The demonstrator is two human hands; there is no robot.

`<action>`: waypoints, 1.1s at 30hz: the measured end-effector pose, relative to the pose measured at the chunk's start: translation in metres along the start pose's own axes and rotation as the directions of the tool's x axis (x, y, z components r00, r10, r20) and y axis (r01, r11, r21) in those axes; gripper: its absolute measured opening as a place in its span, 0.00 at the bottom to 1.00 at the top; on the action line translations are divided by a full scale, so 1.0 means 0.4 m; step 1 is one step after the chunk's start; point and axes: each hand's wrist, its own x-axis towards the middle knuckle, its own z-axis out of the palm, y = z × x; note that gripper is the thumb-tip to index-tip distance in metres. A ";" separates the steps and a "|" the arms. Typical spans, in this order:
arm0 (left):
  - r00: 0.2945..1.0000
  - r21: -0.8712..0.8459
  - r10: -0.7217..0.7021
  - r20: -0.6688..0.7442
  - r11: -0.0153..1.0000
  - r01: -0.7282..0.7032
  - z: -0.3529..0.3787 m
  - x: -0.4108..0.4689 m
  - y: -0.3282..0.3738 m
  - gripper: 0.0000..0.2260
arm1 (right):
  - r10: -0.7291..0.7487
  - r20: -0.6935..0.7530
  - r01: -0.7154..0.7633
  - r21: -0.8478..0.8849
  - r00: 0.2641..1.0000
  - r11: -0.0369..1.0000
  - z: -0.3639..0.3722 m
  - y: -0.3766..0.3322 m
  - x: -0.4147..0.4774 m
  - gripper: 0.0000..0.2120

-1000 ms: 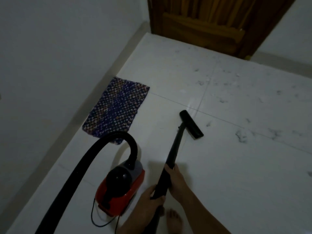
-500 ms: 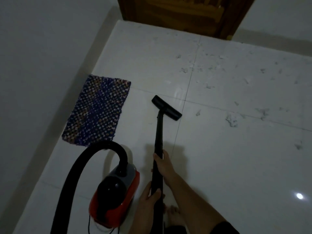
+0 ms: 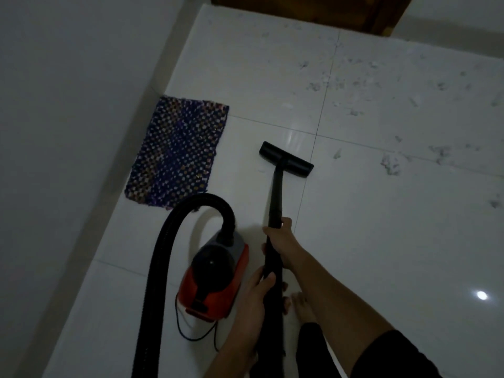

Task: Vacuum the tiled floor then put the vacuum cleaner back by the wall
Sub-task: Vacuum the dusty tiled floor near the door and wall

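A red and black vacuum cleaner (image 3: 215, 279) sits on the white tiled floor (image 3: 381, 241), near the left wall. Its black ribbed hose (image 3: 163, 255) arches up from the body and runs down out of view. The black wand (image 3: 276, 197) ends in a flat floor nozzle (image 3: 286, 159) resting on the tile. My right hand (image 3: 281, 238) grips the wand higher up. My left hand (image 3: 256, 298) grips it lower down. Grey dust and debris (image 3: 390, 165) are scattered over the tiles to the right and beyond the nozzle.
A blue patterned mat (image 3: 177, 154) lies by the grey left wall (image 3: 68, 132), left of the nozzle. A wooden door (image 3: 313, 9) stands at the far end. The vacuum's thin cord (image 3: 191, 331) loops on the floor. My bare foot (image 3: 302, 306) is beside the wand.
The nozzle has slid left and back toward the mat, away from the tile joint. The view has shifted so the door sits higher and the mat moves right in the frame.
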 end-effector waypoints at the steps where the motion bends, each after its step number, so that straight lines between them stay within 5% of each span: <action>1: 1.000 -0.006 0.006 0.013 1.000 -0.006 -0.010 -0.018 -0.004 0.10 | -0.006 -0.009 0.006 0.004 1.000 1.000 0.008 0.010 -0.014 0.23; 23: 0.999 -0.043 -0.006 0.032 0.999 0.008 -0.206 -0.206 -0.027 0.17 | -0.002 0.002 0.002 -0.271 1.000 0.962 0.235 0.127 -0.122 0.35; 29: 0.999 0.239 -0.041 0.005 0.970 0.038 -0.188 -0.190 -0.018 0.09 | -0.041 -0.016 0.035 -0.277 0.999 0.960 0.211 0.141 -0.105 0.31; 33: 0.998 0.405 0.066 0.001 0.912 -0.060 -0.162 -0.165 -0.024 0.15 | -0.087 0.052 0.092 -0.108 0.995 0.990 0.182 0.119 -0.102 0.24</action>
